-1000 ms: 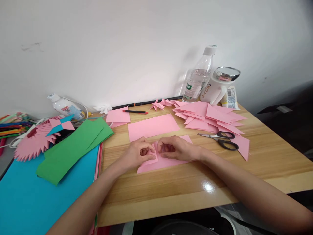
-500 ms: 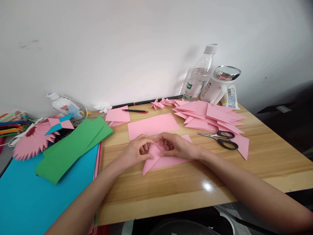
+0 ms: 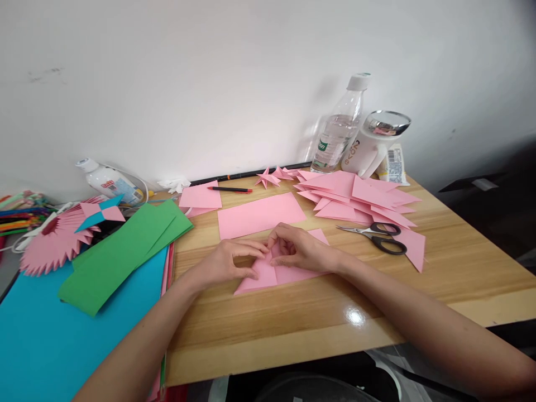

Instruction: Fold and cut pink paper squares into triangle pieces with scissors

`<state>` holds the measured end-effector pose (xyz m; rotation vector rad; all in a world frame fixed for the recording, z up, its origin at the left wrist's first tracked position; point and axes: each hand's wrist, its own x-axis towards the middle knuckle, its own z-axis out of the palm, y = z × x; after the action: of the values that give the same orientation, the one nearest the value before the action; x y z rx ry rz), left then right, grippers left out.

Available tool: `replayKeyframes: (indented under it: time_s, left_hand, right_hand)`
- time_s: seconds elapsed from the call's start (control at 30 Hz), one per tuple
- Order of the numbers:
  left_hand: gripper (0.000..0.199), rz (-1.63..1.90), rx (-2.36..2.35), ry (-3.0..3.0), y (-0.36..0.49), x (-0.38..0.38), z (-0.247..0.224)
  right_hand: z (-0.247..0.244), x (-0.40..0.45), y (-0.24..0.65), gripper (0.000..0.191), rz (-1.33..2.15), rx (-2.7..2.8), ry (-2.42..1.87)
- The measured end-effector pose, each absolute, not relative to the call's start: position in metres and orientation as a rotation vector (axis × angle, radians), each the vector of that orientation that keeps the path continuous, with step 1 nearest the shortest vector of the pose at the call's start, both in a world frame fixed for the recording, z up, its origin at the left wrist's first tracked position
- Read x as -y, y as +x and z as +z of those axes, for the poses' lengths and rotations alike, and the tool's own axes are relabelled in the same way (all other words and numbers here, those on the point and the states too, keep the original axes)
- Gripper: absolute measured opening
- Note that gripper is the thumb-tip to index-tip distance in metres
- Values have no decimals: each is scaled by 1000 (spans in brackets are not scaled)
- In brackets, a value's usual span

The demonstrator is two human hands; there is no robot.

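A pink sheet of paper (image 3: 299,271) lies on the wooden table in front of me, its left end folded over. My left hand (image 3: 230,261) holds that folded part. Its thumb presses on the flap while its longer fingers stretch to the upper edge. Curled at the top of the fold, my right hand (image 3: 299,248) has thumb and fingertips close together on the paper. The tips of both hands nearly meet there, and the paper under them is partly hidden. Just behind lies a flat pink rectangle of paper (image 3: 262,215).
Scissors (image 3: 387,237) and a pile of folded pink paper (image 3: 347,192) are at right. A bottle (image 3: 339,131) and a mug (image 3: 374,145) stand behind. A pen (image 3: 230,190) lies at the back. Green strips (image 3: 121,254) rest on blue paper (image 3: 84,346) at left.
The raised flap at the left end has come down flatter, its corner now farther left. My left fingers have straightened from a curl; my right hand has barely moved.
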<state>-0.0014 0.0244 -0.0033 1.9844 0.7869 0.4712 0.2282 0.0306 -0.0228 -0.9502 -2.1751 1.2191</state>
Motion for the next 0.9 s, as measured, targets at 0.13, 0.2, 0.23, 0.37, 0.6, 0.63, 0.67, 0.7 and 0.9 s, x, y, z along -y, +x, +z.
replayKeyframes:
  time_s: [0.13, 0.2, 0.23, 0.37, 0.6, 0.63, 0.67, 0.7, 0.9]
  left_hand:
    - [19, 509, -770, 2059, 1, -24, -3]
    - [15, 507, -754, 2100, 2, -23, -3]
    - [15, 504, -747, 2114, 3, -23, -3]
    - [16, 473, -735, 2137, 3, -22, -3]
    - [15, 323, -799, 2154, 1, -22, 2]
    - [14, 279, -796, 2146, 0, -22, 4]
    - [13, 238, -789, 2132, 0, -22, 6]
    - [11, 208, -778, 2119, -1, -23, 8]
    - [7, 103, -767, 2156, -4, -23, 17]
  right_hand:
    - [-24, -30, 228, 25, 1198, 2204, -860]
    - [-25, -29, 228, 25, 1170, 2219, -822]
    - [-25, -29, 227, 26, 1154, 2227, -815]
    - [-25, -28, 226, 26, 1116, 2248, -835]
    - [-23, -26, 224, 26, 1037, 2293, -903]
    - [-23, -26, 224, 25, 1031, 2298, -913]
    - [-24, -26, 224, 25, 1030, 2300, -924]
    - [-24, -26, 224, 25, 1034, 2301, -934]
    - [-24, -25, 224, 30, 1040, 2298, -900]
